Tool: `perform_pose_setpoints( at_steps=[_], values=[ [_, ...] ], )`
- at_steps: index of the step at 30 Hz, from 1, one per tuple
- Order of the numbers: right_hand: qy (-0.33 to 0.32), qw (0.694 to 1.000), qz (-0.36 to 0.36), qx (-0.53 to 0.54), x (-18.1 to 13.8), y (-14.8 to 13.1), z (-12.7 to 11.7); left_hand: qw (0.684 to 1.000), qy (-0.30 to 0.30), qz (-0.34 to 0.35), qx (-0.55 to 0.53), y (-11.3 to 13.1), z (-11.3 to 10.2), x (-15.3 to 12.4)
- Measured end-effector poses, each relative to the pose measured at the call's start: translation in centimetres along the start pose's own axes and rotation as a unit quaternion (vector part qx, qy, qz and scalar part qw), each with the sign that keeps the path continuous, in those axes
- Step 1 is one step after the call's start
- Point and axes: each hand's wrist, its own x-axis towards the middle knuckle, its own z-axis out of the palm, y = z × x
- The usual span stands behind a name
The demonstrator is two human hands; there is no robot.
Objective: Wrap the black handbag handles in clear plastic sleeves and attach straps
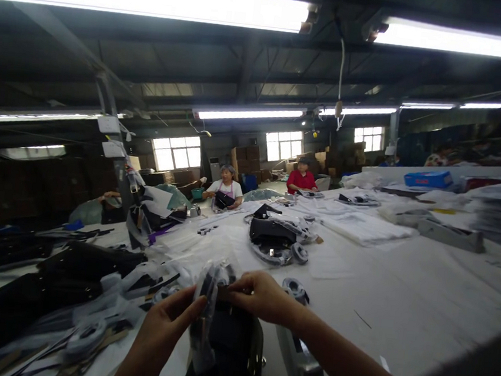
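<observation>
A black bag [234,352] with small metal fittings stands in front of me at the bottom middle. My left hand [174,316] is closed on a strap wrapped in clear plastic [205,319], which lies along the bag's left side. At the bag's top edge, the fingers of my right hand [262,295] are pinched together beside the upper end of that strap. What sits between those fingertips is hidden. Just right of the bag is a long grey tape dispenser [305,359], partly behind my right forearm.
Black bag pieces [77,278] and a plastic-wrapped coil [85,337] crowd the left. Another black bag [270,231] lies ahead on the white table [400,285]. Two people [226,191] sit across it. A blue box [428,179] stands at far right.
</observation>
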Motion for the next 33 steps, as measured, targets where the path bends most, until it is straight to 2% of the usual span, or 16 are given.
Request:
perform_pose_setpoints(
  at_steps=[5,12,15,19,23,27,33],
  values=[
    [-0.024,0.999,0.002,0.039,-0.4,0.4,-0.1,1.000,0.021,-0.001,-0.011,-0.2,-0.1,0.0],
    [-0.039,0.982,-0.009,0.183,0.9,0.3,1.6,0.999,-0.013,0.040,0.014,-0.6,1.1,-0.2],
    [-0.046,0.980,0.016,0.193,0.7,0.1,1.5,0.999,-0.026,0.041,0.022,-0.6,0.7,-0.1],
    [-0.107,0.967,0.052,0.227,-0.3,-0.7,0.9,0.997,-0.067,0.028,0.041,-0.5,-0.2,0.1],
    [-0.125,0.957,0.047,0.259,-0.9,-1.4,0.6,0.992,-0.065,0.055,0.090,-0.5,-0.7,0.2],
    [-0.132,0.956,0.056,0.256,-0.9,-1.5,0.8,0.989,-0.052,0.105,0.092,-0.5,-0.7,0.1],
    [-0.084,0.972,0.070,0.207,-0.5,-1.9,1.7,0.985,-0.084,0.118,0.094,0.6,-0.4,-0.8]
  ],
)
